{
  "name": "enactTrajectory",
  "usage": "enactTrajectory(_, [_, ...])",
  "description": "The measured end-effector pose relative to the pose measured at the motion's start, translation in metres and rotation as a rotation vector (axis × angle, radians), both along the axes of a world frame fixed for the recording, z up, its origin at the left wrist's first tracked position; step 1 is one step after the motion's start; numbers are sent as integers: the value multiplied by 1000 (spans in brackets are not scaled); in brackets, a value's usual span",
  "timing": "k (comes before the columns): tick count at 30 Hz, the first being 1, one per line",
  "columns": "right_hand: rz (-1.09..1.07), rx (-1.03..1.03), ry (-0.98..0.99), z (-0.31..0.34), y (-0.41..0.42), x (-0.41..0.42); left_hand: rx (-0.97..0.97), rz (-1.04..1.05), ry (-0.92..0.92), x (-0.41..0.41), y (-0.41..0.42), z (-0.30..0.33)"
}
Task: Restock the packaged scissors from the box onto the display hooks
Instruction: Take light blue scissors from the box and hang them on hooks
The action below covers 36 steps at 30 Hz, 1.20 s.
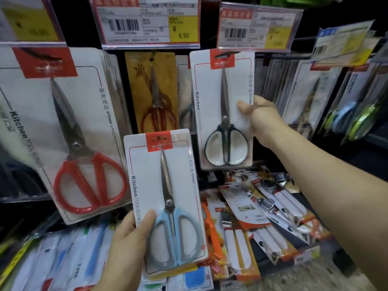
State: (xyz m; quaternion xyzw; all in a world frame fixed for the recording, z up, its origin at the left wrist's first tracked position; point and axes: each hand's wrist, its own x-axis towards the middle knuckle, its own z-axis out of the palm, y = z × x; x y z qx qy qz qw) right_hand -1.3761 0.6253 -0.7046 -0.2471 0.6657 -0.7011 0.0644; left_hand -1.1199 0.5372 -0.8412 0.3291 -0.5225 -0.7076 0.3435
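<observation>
price tags [150, 22], packaged peelers [273, 208], blue-handled packaged tools [92, 255]

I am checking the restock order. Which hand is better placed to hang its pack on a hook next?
Probably the right hand: its black-handled scissors pack is already up at hook level. The left hand holds the blue-handled scissors pack lower.

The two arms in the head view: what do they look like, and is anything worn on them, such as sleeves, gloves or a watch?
Both arms are bare as far as the picture shows them. The left hand and its forearm show no sleeve, glove or watch. The right hand and its long forearm are also uncovered, with no ring, band or marking visible. Any sleeve would lie outside the frame.
</observation>
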Motion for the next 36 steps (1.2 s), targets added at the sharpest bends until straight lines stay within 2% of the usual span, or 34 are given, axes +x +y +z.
enactTrajectory(3, [-99, 209, -107, -1, -15, -9, 4, -23, -8, -6, 2, -4])
enactTrajectory(5, [-180, 333, -71, -12, -6, -1, -1, -50, -1, -12, 5, -3])
enactTrajectory(6, [-161, 332, -38, -20, 5, 7, -8, -60, 4, -16, 8, -2])
enactTrajectory(7, [-69, 293, -24, -27, 15, 18, -15, -67, 11, -21, 11, -1])
enactTrajectory(9, [260, 255, -142, -43, 32, 46, -29, -79, 20, -32, 19, 3])
enactTrajectory(11, [417, 246, -123, -64, 48, 63, -52, -100, 24, -43, 28, 8])
enactTrajectory(12, [375, 238, -71, -73, 53, 64, -60, -115, 32, -48, 34, 12])
enactTrajectory(15, [176, 8, -23, -76, 61, 66, -121, -149, 60, -62, 49, 30])
enactTrajectory(19, [167, -192, 66, -42, 64, 60, -252, -113, 105, -78, 57, 62])
enactTrajectory(23, [154, -224, 182, -11, 61, 55, -291, -133, 153, -88, 54, 90])
enactTrajectory(32, [96, -201, 65, -5, 51, 45, -303, -148, 119, -99, 43, 102])
enactTrajectory(36, [46, -221, 69, -1, 49, 48, -261, -110, 168, -103, 40, 99])
